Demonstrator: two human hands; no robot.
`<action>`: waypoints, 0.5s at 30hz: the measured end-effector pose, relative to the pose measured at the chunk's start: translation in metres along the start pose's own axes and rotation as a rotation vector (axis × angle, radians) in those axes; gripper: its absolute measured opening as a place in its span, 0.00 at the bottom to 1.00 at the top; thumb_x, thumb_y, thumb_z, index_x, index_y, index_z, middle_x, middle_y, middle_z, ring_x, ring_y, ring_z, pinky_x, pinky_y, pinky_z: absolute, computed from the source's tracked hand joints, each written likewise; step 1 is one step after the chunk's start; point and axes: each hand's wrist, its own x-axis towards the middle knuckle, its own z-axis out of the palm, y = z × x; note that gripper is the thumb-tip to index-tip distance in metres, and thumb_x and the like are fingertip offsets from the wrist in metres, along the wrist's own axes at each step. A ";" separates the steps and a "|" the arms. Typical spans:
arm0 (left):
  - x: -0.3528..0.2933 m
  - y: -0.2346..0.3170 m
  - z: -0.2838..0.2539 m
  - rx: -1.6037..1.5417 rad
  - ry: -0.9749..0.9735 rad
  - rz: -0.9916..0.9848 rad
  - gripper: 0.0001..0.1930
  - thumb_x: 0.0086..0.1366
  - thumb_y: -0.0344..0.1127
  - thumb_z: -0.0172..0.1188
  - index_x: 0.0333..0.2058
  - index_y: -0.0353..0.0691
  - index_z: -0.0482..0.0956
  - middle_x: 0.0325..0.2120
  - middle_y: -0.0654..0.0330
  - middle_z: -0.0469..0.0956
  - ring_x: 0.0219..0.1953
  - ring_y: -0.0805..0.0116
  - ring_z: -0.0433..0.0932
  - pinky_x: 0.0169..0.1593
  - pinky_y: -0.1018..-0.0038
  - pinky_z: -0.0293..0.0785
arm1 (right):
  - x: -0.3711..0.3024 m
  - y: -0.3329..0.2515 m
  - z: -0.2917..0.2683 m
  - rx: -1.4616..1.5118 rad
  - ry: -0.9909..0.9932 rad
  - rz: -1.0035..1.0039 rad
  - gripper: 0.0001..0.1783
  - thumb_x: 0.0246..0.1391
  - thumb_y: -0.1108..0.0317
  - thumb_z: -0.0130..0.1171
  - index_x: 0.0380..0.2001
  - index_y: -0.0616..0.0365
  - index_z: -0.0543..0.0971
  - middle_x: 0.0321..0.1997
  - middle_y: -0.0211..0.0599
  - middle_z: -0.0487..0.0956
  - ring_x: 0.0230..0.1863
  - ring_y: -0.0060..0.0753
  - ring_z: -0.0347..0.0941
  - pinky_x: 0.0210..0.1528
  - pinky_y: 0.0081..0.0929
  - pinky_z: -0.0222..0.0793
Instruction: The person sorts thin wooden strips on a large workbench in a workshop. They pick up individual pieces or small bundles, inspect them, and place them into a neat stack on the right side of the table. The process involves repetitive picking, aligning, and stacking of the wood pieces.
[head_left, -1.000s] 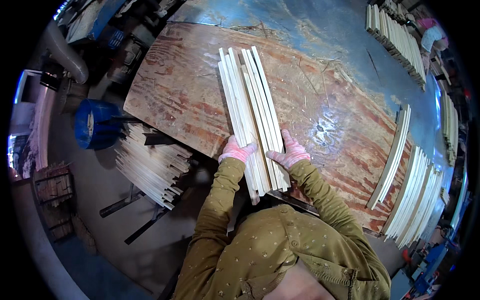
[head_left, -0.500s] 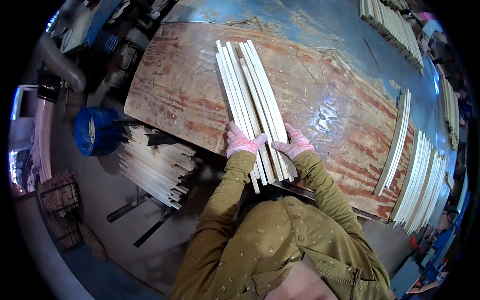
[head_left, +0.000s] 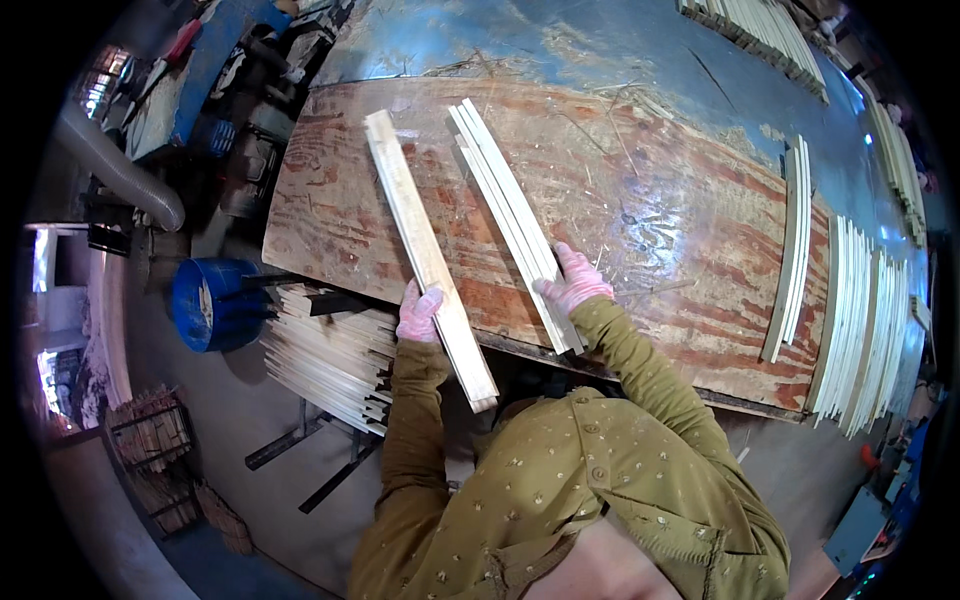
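Note:
Both of my hands wear pink-and-white gloves. My left hand (head_left: pixel 419 312) is closed around a few stacked wooden strips (head_left: pixel 420 240), tilted so that their broad pale face shows. Their near end sticks out past the table edge toward my body. On the right, my right hand (head_left: pixel 577 282) grips the near part of a second small group of pale wooden strips (head_left: pixel 507 212), its thumb over them and its fingers along their right side. These strips lie lengthwise on the worn plywood board (head_left: pixel 330 190) of the table. A gap of bare board separates the two groups.
A stack of strips (head_left: pixel 330 360) rests on a metal stand below the table's left edge, near a blue bucket (head_left: pixel 212 305). Further strips (head_left: pixel 792 250) lie at the right, beside larger rows (head_left: pixel 850 320). Another row (head_left: pixel 760 40) is at the far right.
The single bundle between my hands has been split. My left hand has moved left with part of it, now turned broad face up; my right hand stays by the rest.

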 end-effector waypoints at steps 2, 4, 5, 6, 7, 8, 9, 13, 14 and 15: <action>-0.004 0.017 0.019 -0.018 -0.067 0.065 0.27 0.57 0.38 0.58 0.55 0.36 0.66 0.37 0.60 0.72 0.36 0.71 0.74 0.39 0.73 0.76 | 0.021 0.037 0.008 0.114 -0.014 -0.037 0.47 0.46 0.49 0.65 0.64 0.58 0.59 0.62 0.53 0.67 0.60 0.54 0.67 0.61 0.39 0.63; -0.008 0.032 0.045 -0.015 -0.096 0.165 0.28 0.58 0.39 0.60 0.56 0.36 0.65 0.36 0.60 0.73 0.35 0.69 0.76 0.38 0.72 0.80 | 0.024 0.041 0.004 0.131 -0.055 -0.028 0.49 0.47 0.47 0.64 0.66 0.58 0.55 0.63 0.55 0.65 0.61 0.54 0.66 0.62 0.39 0.63; -0.010 0.042 0.051 -0.024 -0.151 0.082 0.32 0.55 0.38 0.59 0.58 0.34 0.63 0.40 0.60 0.71 0.38 0.71 0.74 0.43 0.72 0.75 | 0.014 0.026 0.000 0.056 -0.056 -0.003 0.51 0.47 0.47 0.65 0.67 0.58 0.53 0.63 0.55 0.65 0.61 0.55 0.66 0.62 0.39 0.63; -0.008 0.042 0.053 -0.046 -0.145 0.085 0.32 0.55 0.37 0.60 0.58 0.34 0.63 0.40 0.60 0.71 0.39 0.71 0.74 0.44 0.73 0.75 | 0.000 0.006 -0.006 -0.018 -0.054 0.016 0.52 0.47 0.47 0.65 0.68 0.58 0.51 0.63 0.56 0.65 0.61 0.55 0.66 0.62 0.39 0.63; -0.003 0.041 0.056 -0.065 -0.148 0.089 0.32 0.55 0.37 0.60 0.58 0.35 0.62 0.41 0.60 0.72 0.40 0.71 0.74 0.45 0.73 0.75 | -0.009 -0.007 -0.009 -0.088 -0.043 0.037 0.54 0.47 0.46 0.65 0.68 0.58 0.49 0.63 0.57 0.65 0.61 0.55 0.66 0.62 0.39 0.63; 0.005 0.036 0.051 -0.099 -0.244 0.130 0.30 0.60 0.38 0.59 0.58 0.35 0.62 0.40 0.55 0.75 0.38 0.65 0.79 0.40 0.67 0.81 | -0.018 -0.010 -0.004 -0.212 0.000 -0.042 0.56 0.45 0.47 0.66 0.68 0.60 0.47 0.62 0.58 0.65 0.61 0.57 0.65 0.61 0.40 0.63; 0.008 0.033 0.053 -0.154 -0.253 0.121 0.29 0.61 0.36 0.59 0.59 0.35 0.62 0.41 0.53 0.76 0.40 0.61 0.80 0.41 0.64 0.82 | -0.020 -0.009 -0.002 -0.161 -0.002 -0.040 0.56 0.45 0.47 0.66 0.68 0.60 0.47 0.62 0.58 0.65 0.61 0.57 0.66 0.61 0.40 0.63; 0.001 0.042 0.059 -0.324 -0.394 -0.024 0.24 0.63 0.35 0.56 0.57 0.36 0.65 0.42 0.52 0.77 0.41 0.59 0.80 0.44 0.61 0.81 | -0.010 0.007 -0.012 0.093 -0.006 -0.056 0.52 0.44 0.52 0.68 0.67 0.59 0.53 0.60 0.57 0.68 0.59 0.53 0.68 0.60 0.38 0.64; -0.008 0.047 0.063 -0.365 -0.375 -0.055 0.23 0.63 0.35 0.56 0.56 0.36 0.66 0.42 0.52 0.77 0.41 0.58 0.80 0.44 0.60 0.81 | -0.007 0.009 -0.012 0.130 -0.006 -0.077 0.50 0.45 0.53 0.67 0.66 0.59 0.55 0.59 0.57 0.69 0.58 0.51 0.69 0.60 0.37 0.65; -0.007 0.048 0.065 -0.345 -0.352 -0.065 0.25 0.62 0.35 0.58 0.57 0.37 0.65 0.43 0.53 0.76 0.42 0.60 0.80 0.45 0.61 0.81 | -0.007 0.012 -0.011 0.168 -0.005 -0.097 0.48 0.45 0.54 0.67 0.65 0.60 0.57 0.58 0.57 0.70 0.58 0.49 0.70 0.59 0.36 0.65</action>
